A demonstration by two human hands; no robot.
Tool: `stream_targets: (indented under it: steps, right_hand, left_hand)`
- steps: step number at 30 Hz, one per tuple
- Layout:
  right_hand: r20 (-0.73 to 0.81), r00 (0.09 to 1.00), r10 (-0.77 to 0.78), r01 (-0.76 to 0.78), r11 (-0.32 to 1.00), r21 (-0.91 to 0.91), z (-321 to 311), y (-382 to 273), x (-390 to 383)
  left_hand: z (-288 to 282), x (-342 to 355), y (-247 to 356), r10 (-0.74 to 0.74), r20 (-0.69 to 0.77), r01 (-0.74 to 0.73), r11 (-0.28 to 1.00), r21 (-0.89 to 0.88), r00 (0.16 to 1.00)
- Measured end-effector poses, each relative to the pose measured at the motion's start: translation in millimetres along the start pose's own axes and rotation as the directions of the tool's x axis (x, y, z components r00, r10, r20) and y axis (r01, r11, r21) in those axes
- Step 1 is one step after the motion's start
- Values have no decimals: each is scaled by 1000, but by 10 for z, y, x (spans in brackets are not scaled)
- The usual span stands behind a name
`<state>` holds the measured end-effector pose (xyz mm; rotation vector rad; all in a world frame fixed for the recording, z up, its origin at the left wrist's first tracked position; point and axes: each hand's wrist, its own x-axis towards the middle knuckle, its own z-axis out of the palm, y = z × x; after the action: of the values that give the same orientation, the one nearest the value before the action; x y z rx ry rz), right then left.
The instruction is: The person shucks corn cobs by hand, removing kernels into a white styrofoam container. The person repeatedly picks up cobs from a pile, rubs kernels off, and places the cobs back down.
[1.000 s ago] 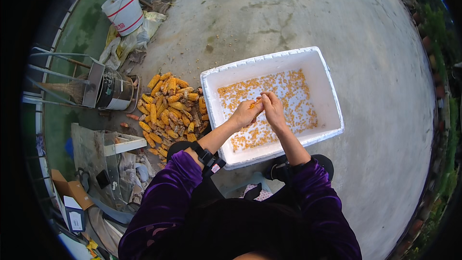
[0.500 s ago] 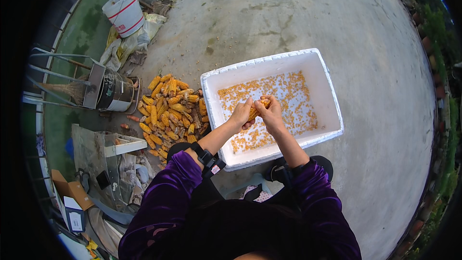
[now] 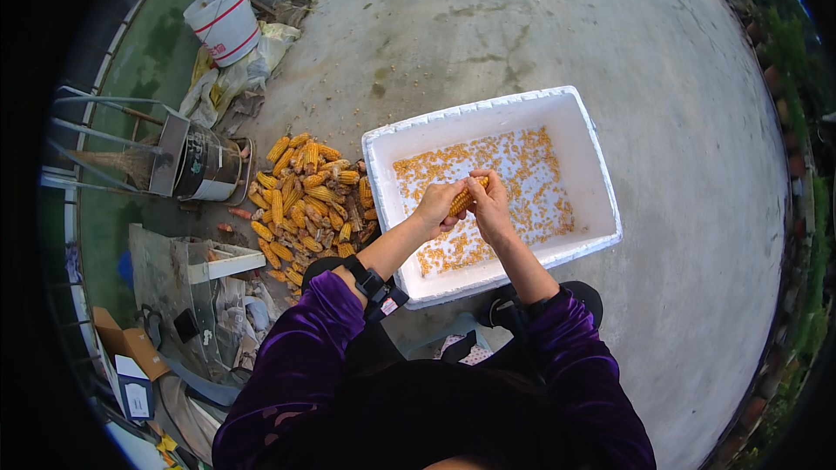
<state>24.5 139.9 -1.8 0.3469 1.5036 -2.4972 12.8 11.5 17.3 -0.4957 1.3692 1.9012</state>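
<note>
Over a white foam box [image 3: 603, 170], both of my hands are closed around one ear of corn [image 3: 461, 202]. Its yellow kernels show in the gap between the hands, while the fingers cover its ends. My left hand [image 3: 435, 209] wraps the lower left part of the ear. Against the upper right part presses my right hand [image 3: 493, 209], with its thumb and fingers bent over the kernels. Loose yellow kernels [image 3: 531, 157] are scattered across the box's floor beneath.
Left of the box lies a heap of corn ears [image 3: 300, 200]. Farther left are a metal-framed cart with a dark drum [image 3: 209, 165] and a white bucket [image 3: 222, 22]. A glass-sided case [image 3: 178, 270] and a cardboard box [image 3: 131, 344] lie at the lower left. Concrete floor [image 3: 688, 209] extends rightward.
My thumbs and fingers have shifted slightly on the ear of corn, and my left thumb lies lower across it. Both hands keep their hold above the box.
</note>
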Motion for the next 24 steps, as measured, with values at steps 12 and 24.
stream_targets:
  steps: [12, 24]
  right_hand:
    - [-166, 984, -65, 31, 978, -204, -128, 258, 116]
    - [-75, 997, -21, 8, 984, -178, -32, 134, 63]
  left_hand:
    - [52, -2, -80, -40, 50, 33, 991, 127, 998]
    - [-32, 48, -106, -74, -28, 75, 996, 43, 997]
